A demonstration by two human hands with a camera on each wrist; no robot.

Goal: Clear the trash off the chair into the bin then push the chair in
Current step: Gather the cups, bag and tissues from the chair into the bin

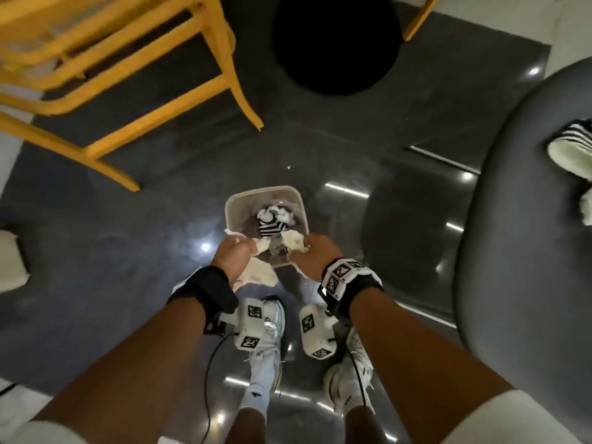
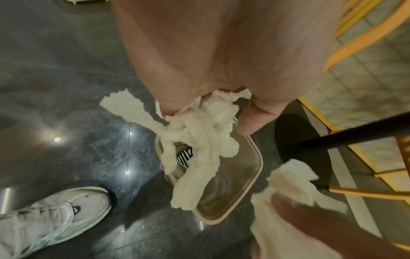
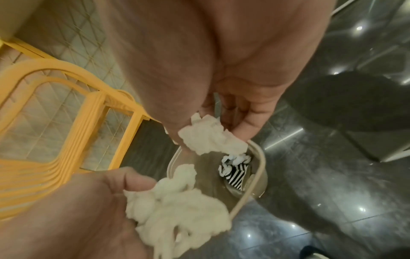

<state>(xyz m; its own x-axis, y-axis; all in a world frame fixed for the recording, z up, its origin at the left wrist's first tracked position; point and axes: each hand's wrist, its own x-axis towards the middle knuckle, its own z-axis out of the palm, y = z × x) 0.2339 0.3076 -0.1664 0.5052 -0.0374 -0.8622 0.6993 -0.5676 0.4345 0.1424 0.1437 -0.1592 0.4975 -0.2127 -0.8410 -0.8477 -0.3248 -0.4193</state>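
Both hands hover over the near rim of a small beige bin (image 1: 231, 203) on the dark floor. My left hand (image 1: 237, 251) grips a long crumpled white tissue (image 2: 199, 126) that dangles over the bin (image 2: 255, 168). My right hand (image 1: 309, 249) grips another white tissue wad (image 3: 210, 138) above the rim (image 3: 260, 157). A black-and-white striped wrapper (image 3: 235, 173) and white scraps lie inside the bin. On the grey chair seat (image 1: 512, 219) at the right rest a striped wrapper with white paper (image 1: 573, 145) and another white scrap (image 1: 587, 206).
A yellow chair frame (image 1: 160, 100) stands at the upper left. A black round table base (image 1: 336, 43) lies beyond the bin. My white shoes (image 1: 266, 331) are just behind the bin. A small white scrap (image 1: 289, 167) lies on the floor.
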